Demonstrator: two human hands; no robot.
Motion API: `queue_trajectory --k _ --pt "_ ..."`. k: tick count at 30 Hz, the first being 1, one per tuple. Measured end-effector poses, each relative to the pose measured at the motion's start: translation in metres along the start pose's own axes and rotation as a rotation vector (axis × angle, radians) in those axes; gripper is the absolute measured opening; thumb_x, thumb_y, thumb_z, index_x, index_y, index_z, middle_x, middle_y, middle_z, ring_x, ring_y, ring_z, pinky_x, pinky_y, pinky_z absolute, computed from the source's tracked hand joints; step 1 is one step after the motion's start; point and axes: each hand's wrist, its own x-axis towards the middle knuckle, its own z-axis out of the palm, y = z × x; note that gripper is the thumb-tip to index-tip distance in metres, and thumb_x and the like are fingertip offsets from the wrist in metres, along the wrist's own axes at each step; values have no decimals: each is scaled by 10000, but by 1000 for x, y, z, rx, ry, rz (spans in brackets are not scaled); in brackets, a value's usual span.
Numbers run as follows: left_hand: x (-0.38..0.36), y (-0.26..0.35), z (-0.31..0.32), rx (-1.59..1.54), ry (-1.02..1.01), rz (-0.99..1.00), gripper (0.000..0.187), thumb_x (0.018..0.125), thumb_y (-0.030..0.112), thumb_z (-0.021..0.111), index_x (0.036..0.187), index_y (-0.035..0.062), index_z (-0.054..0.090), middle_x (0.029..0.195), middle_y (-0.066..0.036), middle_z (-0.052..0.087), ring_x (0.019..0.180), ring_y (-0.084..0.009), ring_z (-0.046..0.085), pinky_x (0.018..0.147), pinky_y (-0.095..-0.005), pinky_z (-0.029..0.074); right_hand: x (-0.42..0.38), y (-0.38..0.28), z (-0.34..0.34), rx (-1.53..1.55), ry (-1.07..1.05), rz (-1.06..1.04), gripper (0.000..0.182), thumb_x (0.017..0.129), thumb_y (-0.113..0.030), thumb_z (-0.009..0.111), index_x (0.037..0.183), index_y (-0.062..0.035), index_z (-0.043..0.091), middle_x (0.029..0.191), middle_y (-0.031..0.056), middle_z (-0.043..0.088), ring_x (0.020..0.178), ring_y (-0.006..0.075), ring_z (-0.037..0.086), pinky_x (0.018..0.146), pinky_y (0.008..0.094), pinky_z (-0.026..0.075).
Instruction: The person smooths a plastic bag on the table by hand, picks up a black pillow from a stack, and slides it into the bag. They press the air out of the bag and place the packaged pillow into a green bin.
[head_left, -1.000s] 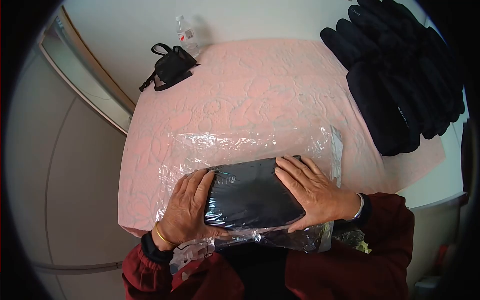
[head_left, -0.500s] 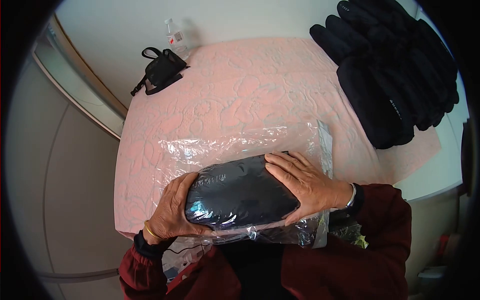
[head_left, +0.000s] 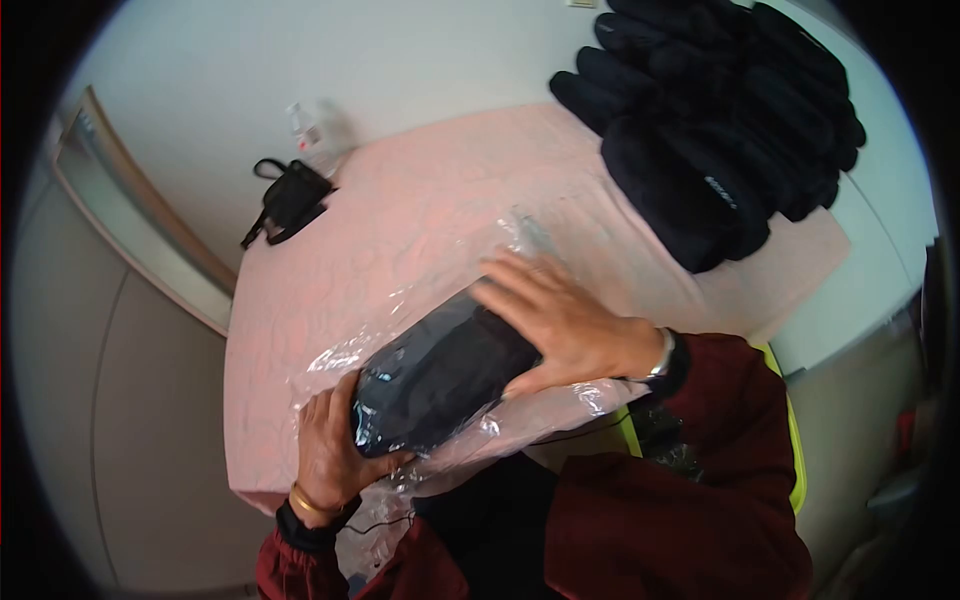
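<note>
A black soft bundle [head_left: 440,365] lies tilted at the near side of the pink cloth, inside a clear plastic bag [head_left: 345,355]. My left hand [head_left: 330,440] grips its lower left end through the film, thumb underneath and fingers along the side. Around the upper right end is my right hand [head_left: 560,325], thumb on the near side and fingers across the far side; motion blurs those fingers. Loose film spreads past the bundle on both sides. Whatever lies beneath the bundle is hidden.
The pink patterned cloth [head_left: 420,210] covers the table. A pile of black soft bundles [head_left: 690,170], some with white lettering, stands at the far right. A small black strapped pouch [head_left: 293,200] and a clear bottle [head_left: 306,135] sit far left. Something yellow-green [head_left: 795,440] shows beside my right sleeve.
The bagged bundle has turned, its right end swinging up and away from me. Both hands moved with it, keeping their hold. The view has shifted, and more of the yellow-green thing shows.
</note>
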Motion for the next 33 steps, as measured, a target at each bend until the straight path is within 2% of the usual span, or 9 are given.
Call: queue_trajectory --k 4,11,13,19,21,24,29,31,33 --pt "-6 -5 4 -10 -41 147 1209 460 370 959 1440 -30 375 1195 -205 562 1075 -404 531 972 -486 411 7 -18 36 54 -102 -110 1173 636 -498 868 1538 -48 269 1577 245 240 1488 426 205 1164 654 164" --pt "-10 -17 5 15 -159 121 1401 400 474 973 1493 -53 273 1252 -215 550 1099 -415 522 995 -495 396 -1 -8 49 102 -5 -138 1240 579 -506 891 1538 -42 258 1565 250 257 1487 414 209 1169 657 150" --pt "-3 -16 4 -6 -201 112 1372 400 422 973 1489 -47 283 1270 -222 535 1132 -422 506 1010 -508 386 -1 -7 52 119 4 -150 1248 565 -513 895 1531 -35 266 1556 252 271 1483 412 215 1170 659 147" --pt "-8 -26 3 24 -218 111 1373 373 342 981 1495 -31 283 1313 -219 528 1211 -434 481 1060 -502 359 -13 9 40 138 -18 -143 1264 533 -463 925 1551 -114 262 1560 237 268 1482 414 214 1167 658 155" --pt "-8 -30 4 -91 -221 89 1341 390 305 984 1491 -22 292 1308 -224 547 1209 -433 516 1050 -486 397 -22 13 34 128 -30 -135 1267 527 -451 931 1555 -132 261 1561 232 268 1481 415 214 1165 659 159" --pt "-7 -38 14 -191 -195 59 1299 413 276 986 1482 -14 307 1280 -228 578 1177 -423 568 1015 -465 447 -28 14 30 102 -52 3 1242 549 -392 936 1566 -170 259 1588 202 244 1487 410 208 1188 580 185" --pt "-11 -42 23 -284 -101 1 1177 477 262 981 1442 6 359 1145 -227 662 1033 -386 681 887 -422 549 -22 10 27 55 -92 62 1178 602 -337 925 1564 -185 263 1586 203 228 1489 398 195 1180 581 202" --pt "-9 -38 24 -295 -83 8 1143 495 267 978 1430 12 373 1105 -226 682 992 -378 703 852 -415 568 -25 2 28 -37 91 104 1045 647 -279 909 1519 -147 349 1518 201 340 1432 396 301 1144 546 292" --pt "-13 -30 22 -323 -46 -140 1072 528 273 960 1405 24 397 1066 -210 701 974 -345 715 849 -403 569 -34 -6 27 -98 185 132 979 669 -250 901 1496 -129 392 1483 200 395 1404 395 354 1127 528 337"
